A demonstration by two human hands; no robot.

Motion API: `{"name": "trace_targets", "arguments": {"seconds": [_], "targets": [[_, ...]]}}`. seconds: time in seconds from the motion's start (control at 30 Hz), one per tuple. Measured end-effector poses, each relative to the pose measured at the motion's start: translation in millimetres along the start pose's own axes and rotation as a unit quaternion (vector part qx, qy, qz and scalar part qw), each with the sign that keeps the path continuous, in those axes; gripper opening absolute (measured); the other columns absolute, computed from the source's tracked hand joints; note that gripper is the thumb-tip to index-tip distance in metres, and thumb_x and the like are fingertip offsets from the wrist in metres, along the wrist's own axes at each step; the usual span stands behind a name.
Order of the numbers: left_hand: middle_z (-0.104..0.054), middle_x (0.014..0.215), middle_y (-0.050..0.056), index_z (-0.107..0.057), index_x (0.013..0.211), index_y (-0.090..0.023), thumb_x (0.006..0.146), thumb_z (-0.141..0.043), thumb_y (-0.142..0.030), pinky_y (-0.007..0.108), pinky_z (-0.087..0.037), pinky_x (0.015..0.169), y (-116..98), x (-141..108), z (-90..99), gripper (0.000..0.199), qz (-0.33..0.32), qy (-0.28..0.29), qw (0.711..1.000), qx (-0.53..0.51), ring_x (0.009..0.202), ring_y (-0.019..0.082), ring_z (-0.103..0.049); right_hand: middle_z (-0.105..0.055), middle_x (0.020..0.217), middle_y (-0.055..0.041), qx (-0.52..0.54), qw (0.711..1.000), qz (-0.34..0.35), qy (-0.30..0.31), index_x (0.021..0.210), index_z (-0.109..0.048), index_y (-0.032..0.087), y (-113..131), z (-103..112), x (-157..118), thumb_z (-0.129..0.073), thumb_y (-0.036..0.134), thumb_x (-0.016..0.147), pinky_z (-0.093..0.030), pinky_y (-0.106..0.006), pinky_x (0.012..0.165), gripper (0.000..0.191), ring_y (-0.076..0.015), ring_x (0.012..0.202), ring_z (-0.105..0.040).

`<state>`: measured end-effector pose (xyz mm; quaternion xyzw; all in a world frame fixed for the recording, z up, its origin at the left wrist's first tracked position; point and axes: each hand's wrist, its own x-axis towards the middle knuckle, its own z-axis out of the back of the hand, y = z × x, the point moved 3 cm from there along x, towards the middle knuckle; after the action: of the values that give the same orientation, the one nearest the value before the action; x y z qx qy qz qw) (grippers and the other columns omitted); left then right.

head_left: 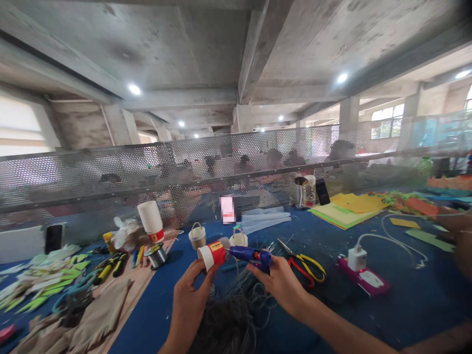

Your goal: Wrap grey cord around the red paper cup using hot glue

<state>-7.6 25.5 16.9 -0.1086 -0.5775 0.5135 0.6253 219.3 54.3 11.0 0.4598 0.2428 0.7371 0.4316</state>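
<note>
My left hand [193,292] pinches a small paper cup [213,254] with a red and yellow band, tilted on its side. In my right hand [282,282] is a blue glue gun [248,254], fingers wrapped round its handle. Its nozzle points left and meets or nearly meets the cup's red side; I cannot tell whether it touches. Just behind stand two small cups with handles, one pale brown cup [197,237] and one white cup [239,238] partly hidden by the glue gun. Red and yellow pliers [304,264] lie to the right of my right hand.
A tall stack of paper cups [150,221] and a wire spool [156,255] stand left. Paper scraps [55,280] and scissors [73,295] lie farther left. A purple power strip [363,278] with a white charger sits right; coloured sheets [350,206] lie behind it. A perforated metal screen [206,167] borders the back.
</note>
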Motion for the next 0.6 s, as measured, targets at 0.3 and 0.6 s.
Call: {"name": "trace_targets", "arguments": {"seconds": [0.3,0.6], "targets": [[-0.072,0.106,0.007,-0.072,0.108,-0.018,0.087,-0.062,-0.037,0.028,-0.048,0.086,-2.4,-0.1,0.5,0.030,-0.031,0.009,0.999,0.037,0.092,0.023,-0.065,-0.051,0.053,0.0029,0.005,1.000,-0.007,0.002,0.077,-0.063,0.019,-2.9,-0.6,0.8,-0.057,0.048,0.089,-0.035,-0.021,0.050,0.032,-0.0129,0.051,-0.048],[-0.071,0.101,0.004,-0.074,0.104,-0.022,0.087,-0.062,-0.033,0.027,-0.049,0.087,-4.6,-1.3,1.5,0.024,-0.068,0.005,0.995,0.066,0.093,0.022,-0.066,-0.055,0.057,0.0011,0.015,1.000,-0.006,-0.008,0.077,-0.064,0.019,-1.6,0.4,1.3,-0.057,0.052,0.088,-0.036,-0.022,0.050,0.035,-0.0140,0.054,-0.051]]}}
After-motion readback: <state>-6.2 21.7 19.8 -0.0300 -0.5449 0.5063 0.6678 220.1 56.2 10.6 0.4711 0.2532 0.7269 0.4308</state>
